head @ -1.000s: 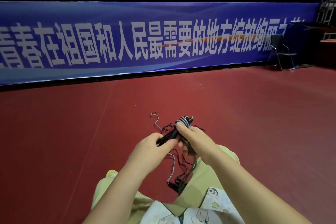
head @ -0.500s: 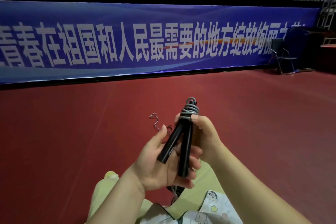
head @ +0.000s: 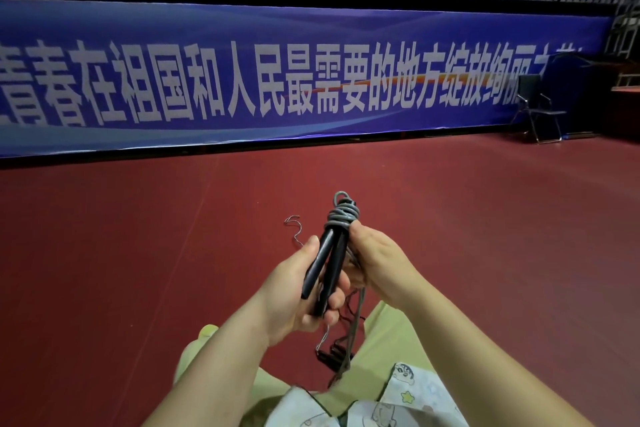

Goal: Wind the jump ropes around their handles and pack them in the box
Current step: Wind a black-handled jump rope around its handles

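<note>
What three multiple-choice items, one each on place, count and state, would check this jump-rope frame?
1. Where does the grey rope sit on the black handles?
A. at their far ends
B. at their near ends
C. nowhere on them

2. How many handles does the left hand hold?
A. one
B. two
C. four

3. What is the right hand doing?
A. lying flat on the floor
B. hanging idle
C. gripping the rope at the coils

Key: 1 A, the coils bunch at the tips away from the person; 2 B, two black bars lie in the palm; 3 C, its fingers close just under the coils.
</note>
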`<state>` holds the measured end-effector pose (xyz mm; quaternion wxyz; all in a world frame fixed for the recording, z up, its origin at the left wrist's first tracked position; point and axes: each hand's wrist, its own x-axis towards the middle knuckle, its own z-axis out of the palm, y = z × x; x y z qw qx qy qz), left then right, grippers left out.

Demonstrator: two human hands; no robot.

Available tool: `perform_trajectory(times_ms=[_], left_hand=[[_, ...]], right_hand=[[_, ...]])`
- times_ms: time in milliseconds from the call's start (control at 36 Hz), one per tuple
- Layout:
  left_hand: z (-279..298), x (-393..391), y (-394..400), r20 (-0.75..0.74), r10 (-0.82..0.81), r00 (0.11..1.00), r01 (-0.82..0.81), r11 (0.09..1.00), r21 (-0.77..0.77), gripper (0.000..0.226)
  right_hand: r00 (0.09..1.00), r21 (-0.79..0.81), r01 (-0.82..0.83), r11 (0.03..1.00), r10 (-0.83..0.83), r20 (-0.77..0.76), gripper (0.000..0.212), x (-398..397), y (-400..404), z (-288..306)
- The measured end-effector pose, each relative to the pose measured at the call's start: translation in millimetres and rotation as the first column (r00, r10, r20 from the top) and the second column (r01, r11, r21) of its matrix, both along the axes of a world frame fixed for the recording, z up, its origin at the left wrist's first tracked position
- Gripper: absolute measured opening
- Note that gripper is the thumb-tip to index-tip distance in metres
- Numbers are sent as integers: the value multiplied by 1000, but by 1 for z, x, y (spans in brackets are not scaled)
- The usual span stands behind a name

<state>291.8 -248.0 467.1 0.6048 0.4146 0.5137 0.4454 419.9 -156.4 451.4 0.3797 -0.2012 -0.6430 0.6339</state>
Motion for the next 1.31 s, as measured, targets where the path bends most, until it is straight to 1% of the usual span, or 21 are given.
perform_trajectory(times_ms=[111, 222, 306, 361, 417, 444, 556, 639, 722, 778, 861, 917, 972, 1083, 1194, 1250, 1306], left_hand=[[-4, 0, 3, -82, 52, 995, -51, 999, 12, 71], [-6, -4, 6, -246, 143, 959, -134, 990, 54, 67], [-5, -8, 7, -319, 181, 930, -166, 983, 76, 64], [-6, -10, 8, -342, 197, 919, -175, 980, 94, 64], [-7, -11, 9, -349, 219, 911, -189, 975, 119, 63], [-7, -12, 10, -354, 233, 906, -198, 971, 132, 63], [-11, -18, 12, -391, 292, 873, -241, 954, 177, 59], [-15, -22, 14, -463, 345, 816, -266, 936, 230, 57], [-18, -25, 16, -569, 377, 731, -257, 924, 282, 57], [-18, -26, 16, -617, 396, 681, -247, 916, 316, 48], [-16, -24, 15, -669, 417, 615, -236, 907, 349, 31], [-15, -23, 14, -691, 428, 583, -228, 902, 367, 25], [-14, -22, 12, -691, 435, 577, -226, 898, 378, 22], [-13, -16, 8, -683, 447, 578, -225, 892, 392, 25], [-10, -11, 3, -724, 464, 510, -205, 883, 422, 28], [-8, -10, 0, -731, 452, 512, -181, 888, 422, 29], [-7, -11, 0, -739, 398, 544, -139, 911, 388, 31]], right_hand=[[999, 19, -30, 999, 30, 26, 45, 2, 2, 1], [990, 48, 47, 998, -53, 131, 44, 6, 4, -1], [972, 86, 124, 988, -139, 189, 54, 4, 3, -6], [965, 109, 169, 980, -187, 186, 55, 1, 3, -8], [963, 112, 196, 974, -213, 163, 46, 0, 1, -7], [963, 101, 204, 974, -218, 157, 45, -1, 1, -7], [963, 38, 187, 982, -191, 189, 50, 0, 1, -4], [967, 30, 137, 990, -140, 212, 49, 0, 1, -6], [965, 27, 86, 996, -90, 245, 48, 1, 1, -7], [962, 7, 69, 998, -68, 263, 47, 0, -1, -5], [951, 0, 70, 998, -67, 301, 62, 0, -3, -3], [941, 13, 83, 997, -82, 329, 65, 0, -3, -3], [941, 5, 97, 995, -93, 325, 63, 0, -3, -3], [939, 20, 161, 987, -159, 306, 42, -1, -4, -3], [939, 28, 213, 977, -212, 272, 43, -1, -5, -4], [943, 28, 225, 974, -225, 244, 43, -1, -7, -2], [950, 39, 226, 973, -230, 211, 38, -1, -9, 1]])
